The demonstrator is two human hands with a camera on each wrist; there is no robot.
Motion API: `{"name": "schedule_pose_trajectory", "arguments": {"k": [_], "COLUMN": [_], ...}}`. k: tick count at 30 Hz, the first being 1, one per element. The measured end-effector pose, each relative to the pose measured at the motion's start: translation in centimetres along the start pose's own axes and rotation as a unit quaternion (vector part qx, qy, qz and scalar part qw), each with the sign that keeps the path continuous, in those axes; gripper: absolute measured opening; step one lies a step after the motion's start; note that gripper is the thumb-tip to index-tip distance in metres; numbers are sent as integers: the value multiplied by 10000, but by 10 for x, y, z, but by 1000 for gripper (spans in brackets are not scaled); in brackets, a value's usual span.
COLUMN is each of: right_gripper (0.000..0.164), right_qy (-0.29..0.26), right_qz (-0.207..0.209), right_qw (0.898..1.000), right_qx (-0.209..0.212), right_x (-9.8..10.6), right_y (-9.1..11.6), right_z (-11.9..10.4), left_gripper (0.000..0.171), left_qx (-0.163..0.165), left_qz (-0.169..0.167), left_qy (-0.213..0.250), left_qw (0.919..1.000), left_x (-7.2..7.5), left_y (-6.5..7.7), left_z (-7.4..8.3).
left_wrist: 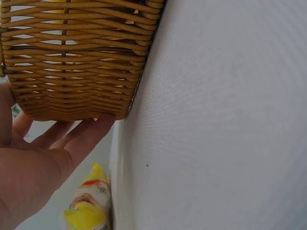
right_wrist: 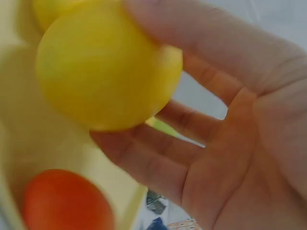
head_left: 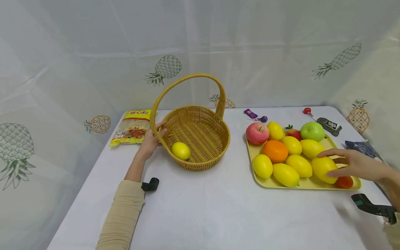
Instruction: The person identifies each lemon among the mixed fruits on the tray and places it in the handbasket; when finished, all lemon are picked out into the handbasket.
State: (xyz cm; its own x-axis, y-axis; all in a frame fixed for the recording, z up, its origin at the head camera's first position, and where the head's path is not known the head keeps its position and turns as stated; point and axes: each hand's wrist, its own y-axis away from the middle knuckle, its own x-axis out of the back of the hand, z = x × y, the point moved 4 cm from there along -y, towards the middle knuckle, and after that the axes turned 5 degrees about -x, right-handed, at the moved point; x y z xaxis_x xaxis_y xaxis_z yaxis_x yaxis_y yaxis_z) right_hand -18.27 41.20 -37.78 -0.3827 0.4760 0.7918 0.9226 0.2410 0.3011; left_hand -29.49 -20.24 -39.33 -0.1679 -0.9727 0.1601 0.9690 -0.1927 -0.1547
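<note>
My right hand [head_left: 359, 165] grips a yellow lemon [head_left: 324, 169] over the right part of a pale yellow tray [head_left: 260, 180]. In the right wrist view the thumb lies on one side of the lemon [right_wrist: 105, 67] and fingers curl round the other. An orange-red fruit [right_wrist: 67, 201] lies on the tray below it. On the left, my left hand [head_left: 151, 140] holds a wicker basket [head_left: 200, 165] by its side, near the handle's base. Fingers reach along the basket's outer wall [left_wrist: 76, 62] in the left wrist view. One lemon [head_left: 181, 151] lies inside the basket.
On the tray are several more lemons [head_left: 285, 174], an orange [head_left: 275, 151], a pink apple [head_left: 257, 133], a green apple [head_left: 312, 131] and a strawberry [head_left: 293, 133]. Wrapped sweets [head_left: 250, 113], a lollipop [head_left: 307, 111] and a black packet [head_left: 329, 126] lie behind. A noodle bag [head_left: 132, 126] is left of the basket.
</note>
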Motion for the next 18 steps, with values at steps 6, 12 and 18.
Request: {"name": "schedule_pose_trajectory", "arguments": {"k": [6, 12, 18], "right_gripper": [46, 50, 50], "right_qy": [-485, -1498, -2487], "right_qz": [704, 553, -134], "right_qw": [9953, 9757, 9428], "right_qx": [452, 1502, 2216], "right_x": [25, 34, 20], "right_y": [0, -16, -46], "right_z": [-10, -52, -110], "left_gripper": [54, 53, 52], "left_qx": [-31, -50, 53], "left_qz": [29, 12, 4], "left_qy": [12, 42, 86], "left_qw": [10000, 10000, 9999], "left_x": [3, 3, 0], "left_y": [1, 1, 0], "left_z": [1, 1, 1]}}
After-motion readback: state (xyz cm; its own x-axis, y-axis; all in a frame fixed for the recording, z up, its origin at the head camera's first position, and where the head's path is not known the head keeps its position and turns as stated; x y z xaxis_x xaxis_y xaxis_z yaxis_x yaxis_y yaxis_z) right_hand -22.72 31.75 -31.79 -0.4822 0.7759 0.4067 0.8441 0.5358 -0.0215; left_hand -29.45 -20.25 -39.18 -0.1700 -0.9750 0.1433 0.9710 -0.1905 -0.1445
